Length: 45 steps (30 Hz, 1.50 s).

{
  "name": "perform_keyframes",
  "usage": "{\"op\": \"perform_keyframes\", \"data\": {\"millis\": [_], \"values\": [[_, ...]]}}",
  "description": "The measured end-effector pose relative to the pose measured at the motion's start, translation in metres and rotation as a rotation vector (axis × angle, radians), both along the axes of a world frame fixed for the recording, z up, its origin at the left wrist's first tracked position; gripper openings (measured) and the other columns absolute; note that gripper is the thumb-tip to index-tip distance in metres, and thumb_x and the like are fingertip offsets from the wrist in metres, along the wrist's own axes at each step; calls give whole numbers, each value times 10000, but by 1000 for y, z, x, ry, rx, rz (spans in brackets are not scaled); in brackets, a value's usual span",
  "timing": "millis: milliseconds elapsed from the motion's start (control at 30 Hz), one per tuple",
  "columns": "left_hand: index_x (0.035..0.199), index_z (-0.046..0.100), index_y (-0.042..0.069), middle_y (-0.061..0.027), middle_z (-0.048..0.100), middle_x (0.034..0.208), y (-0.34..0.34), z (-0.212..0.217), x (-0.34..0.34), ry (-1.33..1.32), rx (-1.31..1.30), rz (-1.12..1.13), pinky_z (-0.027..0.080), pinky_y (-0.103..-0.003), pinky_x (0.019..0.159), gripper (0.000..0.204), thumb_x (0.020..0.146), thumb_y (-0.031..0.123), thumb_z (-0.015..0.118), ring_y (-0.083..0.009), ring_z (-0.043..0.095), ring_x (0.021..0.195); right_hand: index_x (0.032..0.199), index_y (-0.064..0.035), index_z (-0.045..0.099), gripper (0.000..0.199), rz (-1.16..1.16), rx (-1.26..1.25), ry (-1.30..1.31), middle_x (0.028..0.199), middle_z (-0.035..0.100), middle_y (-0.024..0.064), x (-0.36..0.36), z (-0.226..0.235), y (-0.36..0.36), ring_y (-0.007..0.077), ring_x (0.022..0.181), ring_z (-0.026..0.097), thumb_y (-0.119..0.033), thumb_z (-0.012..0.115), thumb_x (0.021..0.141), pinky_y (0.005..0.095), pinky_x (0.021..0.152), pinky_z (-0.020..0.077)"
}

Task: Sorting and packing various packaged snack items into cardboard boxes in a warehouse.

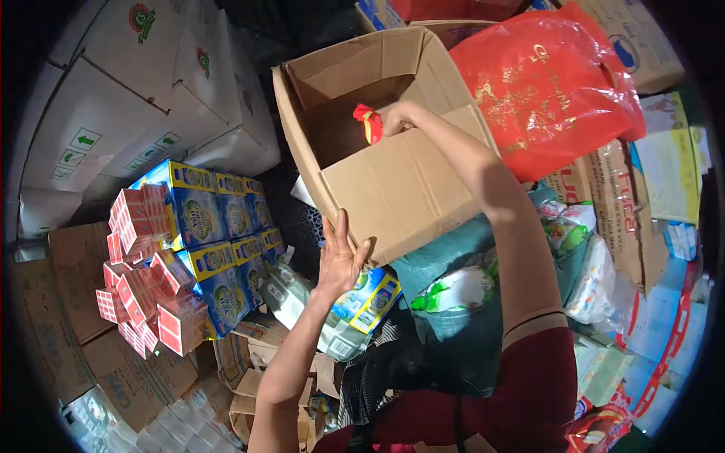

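A big open brown cardboard box [393,181] sits tilted up on a heap of goods, its flaps standing open. The person's left hand [341,257] is spread flat with open fingers, pressing against the bottom edge of the box's near wall. The right hand [396,119] reaches over the wall into the box and is closed around a small red and yellow packet [368,122], which is just inside, near the top. Right behind the box lies a shiny red plastic bag with gold print [547,87]. To the left are stacked blue and yellow cartons [215,226], with small red and white boxes [147,272] piled beside them. Large white cardboard boxes [143,98] stand further back on the left.
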<state>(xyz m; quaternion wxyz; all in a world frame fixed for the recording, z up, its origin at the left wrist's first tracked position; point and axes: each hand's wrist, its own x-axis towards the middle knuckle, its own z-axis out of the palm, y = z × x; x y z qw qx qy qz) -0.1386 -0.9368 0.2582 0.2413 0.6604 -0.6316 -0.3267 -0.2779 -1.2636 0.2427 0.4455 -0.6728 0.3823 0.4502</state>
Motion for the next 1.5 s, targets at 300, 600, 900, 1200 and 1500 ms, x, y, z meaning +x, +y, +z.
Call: {"op": "perform_keyframes", "data": {"millis": [300,600,900,1200,1500], "values": [[1394,113,108,-284,109,1393,13,9,9,4,-139,15,226,-453,1033,875,753,427,616,-410,187,1284,838,-7,620,463,-50,-297,-178,780,618,87,-38,94,39,190,708,561,-411,724,637,360,610,451],[1114,557,44,-168,501,1122,29,95,-23,214,-435,-78,354,-417,948,404,711,30,582,-351,430,1120,718,12,631,439,-74,-583,-317,668,604,130,-100,180,151,216,656,578,-427,655,724,359,591,436],[1150,541,70,-178,496,1133,87,113,-30,162,-381,-279,378,-400,916,505,657,-38,513,-338,461,1078,842,58,597,252,-509,-987,-686,1074,616,53,-133,213,173,129,755,566,-185,606,776,291,676,466],[1280,392,76,-262,382,1256,113,101,-34,8,-307,-407,300,-446,993,667,629,-11,508,-415,372,1162,980,-41,636,258,-1165,-807,-991,868,639,1,-133,342,257,36,752,559,-245,588,831,174,622,445],[1094,553,35,-163,595,1008,97,177,-34,431,-81,-147,448,-362,786,350,746,62,542,-260,557,946,1007,-11,629,254,-1192,-859,-1453,956,629,40,-102,407,388,83,848,563,-203,560,855,223,732,441]]}}
